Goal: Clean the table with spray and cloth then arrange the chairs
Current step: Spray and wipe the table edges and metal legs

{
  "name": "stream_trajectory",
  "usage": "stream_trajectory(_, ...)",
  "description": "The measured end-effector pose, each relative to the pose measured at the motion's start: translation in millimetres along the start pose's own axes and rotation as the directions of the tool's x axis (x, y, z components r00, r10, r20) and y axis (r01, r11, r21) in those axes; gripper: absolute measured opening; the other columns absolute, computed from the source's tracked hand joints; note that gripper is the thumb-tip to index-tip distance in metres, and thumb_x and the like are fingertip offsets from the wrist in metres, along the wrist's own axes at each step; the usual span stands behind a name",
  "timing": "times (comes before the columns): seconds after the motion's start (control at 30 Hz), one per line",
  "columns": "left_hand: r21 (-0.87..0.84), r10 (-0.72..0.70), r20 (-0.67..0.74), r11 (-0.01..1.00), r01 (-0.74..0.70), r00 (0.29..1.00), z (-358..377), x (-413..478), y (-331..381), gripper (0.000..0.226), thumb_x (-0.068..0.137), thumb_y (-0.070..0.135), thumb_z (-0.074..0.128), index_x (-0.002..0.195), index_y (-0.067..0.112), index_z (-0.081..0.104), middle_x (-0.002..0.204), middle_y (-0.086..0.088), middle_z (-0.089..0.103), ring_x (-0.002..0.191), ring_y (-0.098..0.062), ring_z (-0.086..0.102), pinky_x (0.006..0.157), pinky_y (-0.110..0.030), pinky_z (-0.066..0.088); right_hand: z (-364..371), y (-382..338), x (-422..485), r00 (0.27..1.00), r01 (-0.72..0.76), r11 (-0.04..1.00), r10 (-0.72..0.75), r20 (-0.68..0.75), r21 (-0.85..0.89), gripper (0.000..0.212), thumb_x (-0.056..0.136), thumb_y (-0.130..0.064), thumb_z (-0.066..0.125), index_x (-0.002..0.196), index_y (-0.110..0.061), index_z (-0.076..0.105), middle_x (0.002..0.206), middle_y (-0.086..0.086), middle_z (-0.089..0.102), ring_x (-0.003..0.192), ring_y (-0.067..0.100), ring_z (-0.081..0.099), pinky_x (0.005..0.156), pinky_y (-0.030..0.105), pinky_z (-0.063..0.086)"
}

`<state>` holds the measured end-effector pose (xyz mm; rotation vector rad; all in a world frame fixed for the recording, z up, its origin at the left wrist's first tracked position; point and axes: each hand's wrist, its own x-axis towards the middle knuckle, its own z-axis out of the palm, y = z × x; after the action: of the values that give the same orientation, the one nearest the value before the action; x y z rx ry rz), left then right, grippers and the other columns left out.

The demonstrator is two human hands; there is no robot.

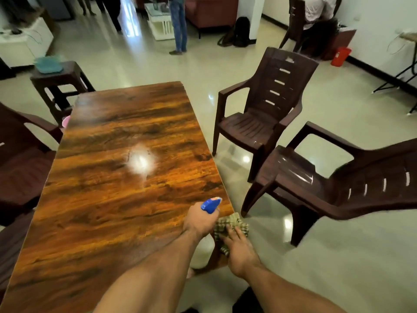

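Note:
A long glossy wooden table runs away from me. My left hand grips a spray bottle with a blue nozzle at the table's near right edge; the bottle's body is hidden by the hand. Just to its right, my right hand holds a checked green-brown cloth at the table's right edge. Two brown plastic armchairs stand off the table's right side, one farther and one nearer, turned sideways. Another brown chair sits at the left edge.
A dark stool carrying a teal object stands beyond the table's far left corner. People stand at the back of the room near a sofa and a white table. A red container is by the right wall. Shiny tiled floor lies all around.

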<state>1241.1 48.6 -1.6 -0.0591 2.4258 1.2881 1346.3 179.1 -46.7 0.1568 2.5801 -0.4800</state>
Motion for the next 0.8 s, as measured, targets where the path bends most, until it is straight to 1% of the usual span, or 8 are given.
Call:
stream_trajectory(0.1, 0.003, 0.004, -0.047, 1.0, -0.004, 0.999, 10, 25, 20, 0.034, 0.073, 0.046, 0.06, 0.056, 0.018, 0.051, 0.05, 0.004, 0.053, 0.051, -0.02, 0.051, 0.059, -0.044, 0.053, -25, 14, 39, 0.994, 0.095, 0.994, -0.091, 0.068, -0.057, 0.075, 0.088, -0.024, 0.055, 0.157, -0.033, 0.027, 0.168, -0.004, -0.002, 0.154, 0.025, -0.007, 0.125, 0.04, 0.008)
stream_trajectory(0.23, -0.088, -0.115, -0.211, 0.991, 0.098, 0.971, 28, 53, 38, 0.034, 0.07, 0.049, 0.06, 0.057, 0.019, 0.054, 0.051, 0.002, 0.055, 0.051, -0.021, 0.054, 0.058, -0.042, 0.052, -62, 37, 108, 0.964, 0.255, 0.958, -0.243, 0.107, -0.127, 0.054, 0.095, -0.02, 0.051, 0.149, -0.025, 0.045, 0.167, -0.002, 0.014, 0.154, 0.022, 0.003, 0.124, 0.036, 0.014)
stream_trajectory(0.3, -0.15, -0.194, -0.291, 0.976, 0.156, 0.937, 35, 62, 41, 0.032, 0.075, 0.044, 0.065, 0.058, 0.018, 0.056, 0.052, 0.0, 0.057, 0.052, -0.021, 0.055, 0.057, -0.039, 0.05, -71, 44, 136, 0.93, 0.343, 0.92, -0.306, 0.203, -0.188, 0.052, 0.096, -0.023, 0.05, 0.147, -0.021, 0.047, 0.165, 0.001, 0.021, 0.153, 0.025, 0.01, 0.124, 0.036, 0.016)
stream_trajectory(0.4, -0.244, -0.306, -0.403, 0.944, 0.221, 0.863, 47, 64, 52, 0.034, 0.08, 0.035, 0.069, 0.055, 0.016, 0.055, 0.05, 0.001, 0.054, 0.051, -0.02, 0.051, 0.056, -0.035, 0.044, -88, 59, 152, 0.862, 0.483, 0.81, -0.374, 0.342, -0.332, 0.059, 0.096, -0.023, 0.049, 0.153, -0.019, 0.037, 0.166, 0.005, 0.014, 0.151, 0.031, 0.015, 0.121, 0.043, 0.024)
stream_trajectory(0.47, -0.313, -0.367, -0.453, 0.919, 0.241, 0.812, 60, 63, 57, 0.036, 0.079, 0.034, 0.07, 0.053, 0.017, 0.052, 0.045, 0.003, 0.051, 0.047, -0.019, 0.049, 0.055, -0.033, 0.042, -100, 70, 158, 0.78, 0.62, 0.674, -0.471, 0.412, -0.402, 0.06, 0.096, -0.018, 0.049, 0.154, -0.018, 0.034, 0.167, 0.006, 0.009, 0.152, 0.033, 0.01, 0.12, 0.047, 0.026)
stream_trajectory(0.6, -0.444, -0.484, -0.494, 0.855, 0.268, 0.723, 73, 59, 58, 0.031, 0.084, 0.024, 0.072, 0.061, 0.009, 0.057, 0.045, 0.001, 0.05, 0.04, -0.011, 0.047, 0.047, -0.026, 0.04, -116, 71, 164, 0.658, 0.752, 0.503, -0.597, 0.458, -0.426, 0.057, 0.102, -0.018, 0.04, 0.157, -0.027, 0.028, 0.167, 0.006, 0.007, 0.151, 0.04, 0.009, 0.122, 0.046, 0.017)
stream_trajectory(0.67, -0.506, -0.527, -0.501, 0.822, 0.262, 0.686, 73, 56, 58, 0.026, 0.086, 0.018, 0.072, 0.07, 0.002, 0.06, 0.047, -0.002, 0.05, 0.035, -0.007, 0.045, 0.043, -0.022, 0.039, -123, 69, 165, 0.621, 0.783, 0.459, -0.62, 0.48, -0.42, 0.057, 0.102, -0.018, 0.04, 0.157, -0.029, 0.027, 0.167, 0.004, 0.009, 0.149, 0.042, 0.012, 0.121, 0.047, 0.02)
stream_trajectory(0.8, -0.564, -0.573, -0.505, 0.785, 0.257, 0.645, 66, 76, 47, 0.01, 0.086, 0.024, 0.072, 0.081, 0.018, 0.066, 0.051, -0.01, 0.06, 0.044, -0.023, 0.057, 0.054, -0.037, 0.05, -137, 65, 194, 0.497, 0.862, 0.314, -0.679, 0.54, -0.399, 0.057, 0.103, -0.019, 0.041, 0.157, -0.03, 0.026, 0.166, -0.002, 0.018, 0.149, 0.034, 0.015, 0.116, 0.047, 0.032)
